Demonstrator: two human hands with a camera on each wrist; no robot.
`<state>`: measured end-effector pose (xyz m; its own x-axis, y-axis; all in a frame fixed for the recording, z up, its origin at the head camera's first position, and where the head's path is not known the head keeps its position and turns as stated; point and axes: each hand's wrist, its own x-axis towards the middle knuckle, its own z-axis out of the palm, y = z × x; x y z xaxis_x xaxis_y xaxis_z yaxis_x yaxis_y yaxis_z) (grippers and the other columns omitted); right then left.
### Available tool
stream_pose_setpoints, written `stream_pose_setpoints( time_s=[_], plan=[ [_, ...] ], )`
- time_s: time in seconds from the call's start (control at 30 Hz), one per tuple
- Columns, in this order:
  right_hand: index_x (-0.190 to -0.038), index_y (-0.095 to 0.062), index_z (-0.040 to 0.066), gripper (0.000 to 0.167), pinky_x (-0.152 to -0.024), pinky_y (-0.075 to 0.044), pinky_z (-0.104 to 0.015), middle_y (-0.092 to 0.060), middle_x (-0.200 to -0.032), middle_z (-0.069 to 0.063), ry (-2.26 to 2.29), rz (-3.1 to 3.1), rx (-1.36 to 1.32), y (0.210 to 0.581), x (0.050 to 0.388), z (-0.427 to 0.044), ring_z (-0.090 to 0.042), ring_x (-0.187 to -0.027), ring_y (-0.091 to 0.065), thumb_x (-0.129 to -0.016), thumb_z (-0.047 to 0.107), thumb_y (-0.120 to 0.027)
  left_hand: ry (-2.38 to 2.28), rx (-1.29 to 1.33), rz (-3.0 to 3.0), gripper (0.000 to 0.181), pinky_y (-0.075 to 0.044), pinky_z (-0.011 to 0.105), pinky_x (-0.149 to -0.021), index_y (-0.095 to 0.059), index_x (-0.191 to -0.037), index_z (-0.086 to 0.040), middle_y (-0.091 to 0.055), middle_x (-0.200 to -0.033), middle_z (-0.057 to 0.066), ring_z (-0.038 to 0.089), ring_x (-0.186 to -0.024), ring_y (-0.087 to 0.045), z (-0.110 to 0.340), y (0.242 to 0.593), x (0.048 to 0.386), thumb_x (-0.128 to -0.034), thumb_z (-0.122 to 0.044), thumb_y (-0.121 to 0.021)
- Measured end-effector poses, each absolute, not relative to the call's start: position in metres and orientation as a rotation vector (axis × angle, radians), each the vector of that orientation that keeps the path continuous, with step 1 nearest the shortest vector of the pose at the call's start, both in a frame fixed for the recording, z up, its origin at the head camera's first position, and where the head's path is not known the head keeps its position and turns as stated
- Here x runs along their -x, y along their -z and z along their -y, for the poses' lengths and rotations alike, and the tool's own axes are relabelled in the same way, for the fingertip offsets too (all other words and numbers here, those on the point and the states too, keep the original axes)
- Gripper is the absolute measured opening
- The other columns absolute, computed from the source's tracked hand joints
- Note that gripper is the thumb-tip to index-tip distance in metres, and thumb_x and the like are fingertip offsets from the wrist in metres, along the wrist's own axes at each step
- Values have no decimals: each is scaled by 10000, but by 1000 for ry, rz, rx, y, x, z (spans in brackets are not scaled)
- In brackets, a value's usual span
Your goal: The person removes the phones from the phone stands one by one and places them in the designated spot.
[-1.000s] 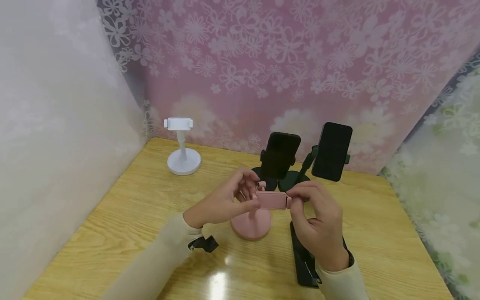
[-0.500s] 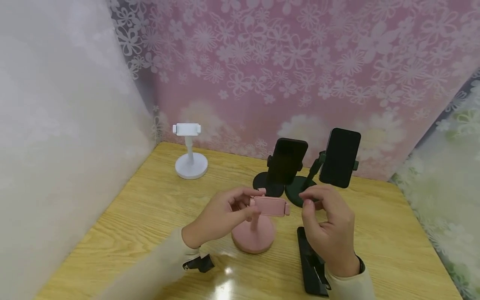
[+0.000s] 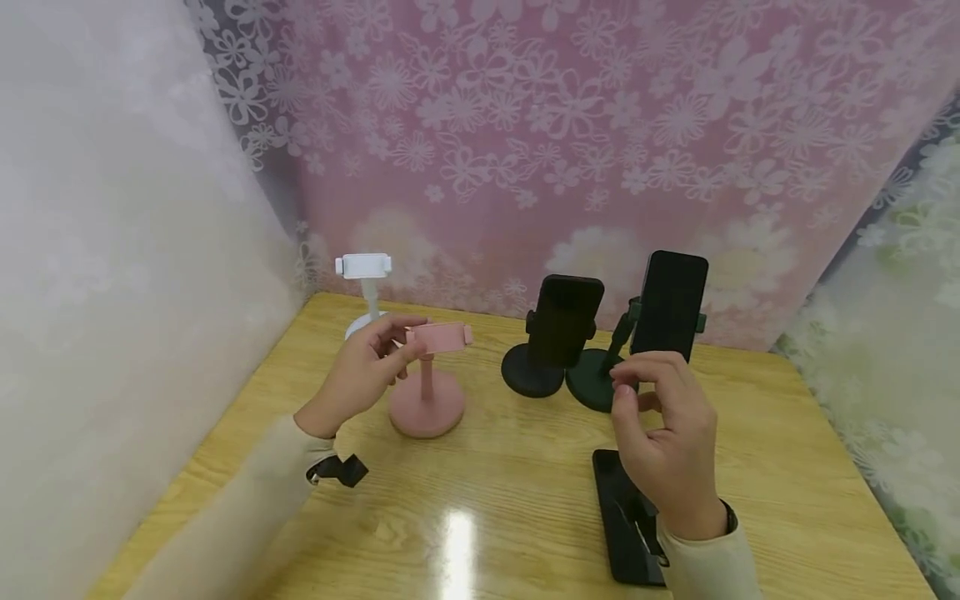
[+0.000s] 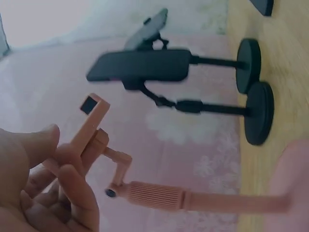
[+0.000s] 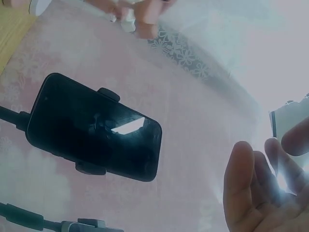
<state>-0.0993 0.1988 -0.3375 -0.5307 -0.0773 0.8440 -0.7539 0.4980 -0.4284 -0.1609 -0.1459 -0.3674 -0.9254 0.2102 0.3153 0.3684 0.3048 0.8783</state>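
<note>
My left hand pinches one end of the clamp of a pink phone stand between thumb and fingers. The clamp holds no phone, and the stand is upright; whether its round base touches the table I cannot tell. In the left wrist view the ribbed pink stem and hinged arm show below the clamp. My right hand hovers at the right, fingers loosely curled around nothing. Beneath it a black phone lies on the table, partly covered by the wrist and its strap camera.
A white phone stand stands behind my left hand, its base partly hidden. Further right, a black stand holds a dark phone, and a dark green stand holds another phone. A pink floral curtain hangs behind the wooden table.
My right hand has let go of the pink stand's clamp and drawn off to the right. My left hand has carried the stand left and back, towards the white one.
</note>
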Motion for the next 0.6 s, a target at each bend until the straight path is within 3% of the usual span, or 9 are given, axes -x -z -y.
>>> stream_pose_setpoints(
  time_s=[0.17, 0.37, 0.6],
  plan=[
    [-988, -695, -39, 166, -705, -483, -77, -643, -1011, -151, -1068, 1942, -678, 338, 101, -199, -60, -870, -577, -849, -72, -610, 1751, 516, 2382, 403, -490, 318, -570, -600, -1426, -130, -589, -1000, 120, 262, -680, -580, 151, 379, 195, -1060, -298, -613],
    [-1026, -699, -12, 192, -716, -479, -106, -643, -1026, -123, -1051, 1954, -708, 336, 102, -201, -95, -878, -572, -866, -51, -601, 1821, 518, 2326, 430, -428, 290, -548, -570, -1455, -166, -530, -987, 118, 206, -647, -474, 147, 386, 230, -1067, -351, -583],
    [-1117, -662, -6, 228, -770, -500, -94, -617, -1101, -101, -1078, 2095, -647, 338, 106, -209, -114, -944, -566, -904, -68, -609, 1937, 463, 2309, 456, -515, 297, -642, -549, -1495, -244, -533, -1017, 103, 217, -747, -558, 151, 393, 258, -1062, -386, -573]
  ],
)
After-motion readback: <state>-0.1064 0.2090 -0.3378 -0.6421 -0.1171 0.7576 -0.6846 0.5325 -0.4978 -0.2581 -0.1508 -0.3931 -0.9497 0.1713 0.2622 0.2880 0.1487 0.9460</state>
